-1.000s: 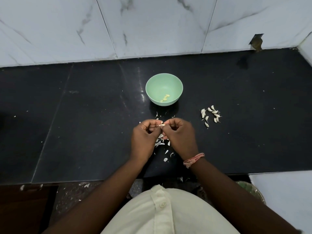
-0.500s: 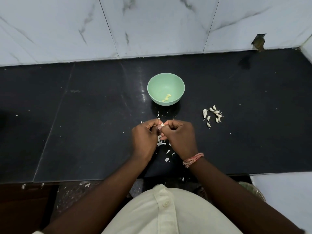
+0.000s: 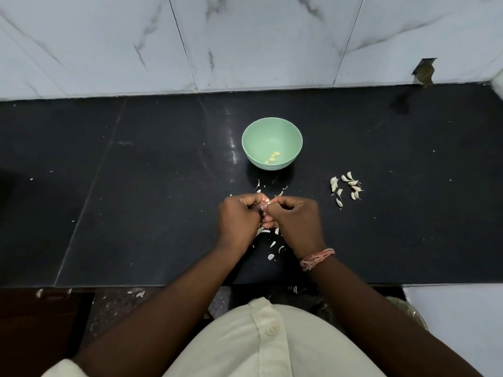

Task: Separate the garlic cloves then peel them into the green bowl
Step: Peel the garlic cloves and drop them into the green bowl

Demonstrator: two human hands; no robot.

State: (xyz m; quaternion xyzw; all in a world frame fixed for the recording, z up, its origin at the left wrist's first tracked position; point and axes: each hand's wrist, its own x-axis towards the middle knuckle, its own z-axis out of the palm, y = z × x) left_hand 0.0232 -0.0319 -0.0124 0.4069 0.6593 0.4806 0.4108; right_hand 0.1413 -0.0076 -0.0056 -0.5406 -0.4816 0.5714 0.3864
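Head view, looking straight down at a black counter (image 3: pixel 136 213) backed by white marbled tile (image 3: pixel 245 42). Both hands meet in the middle, knuckles up. The left hand (image 3: pixel 239 217) and right hand (image 3: pixel 295 221) are each curled tight, fingertips pinched together on one small clove (image 3: pixel 268 201), and only a pale sliver of it peeks out between the thumbs, so how much skin is on it cannot be told. Beyond the hands sits the green bowl (image 3: pixel 272 129), upright, with a few peeled cloves (image 3: pixel 273 157) lying yellowish and smooth low on its inner wall. Off to the right, well apart from the bowl, a loose cluster of unpeeled cloves (image 3: pixel 347 187) lies on the counter, white, papery, with thin wispy tails sticking out. White flakes of peel (image 3: pixel 271 244) are scattered under and just near the hands, with a few more between hands and bowl. A pinkish thread band (image 3: pixel 315 258) circles the right wrist. At the bottom edge, a cream buttoned shirt (image 3: pixel 272 336).
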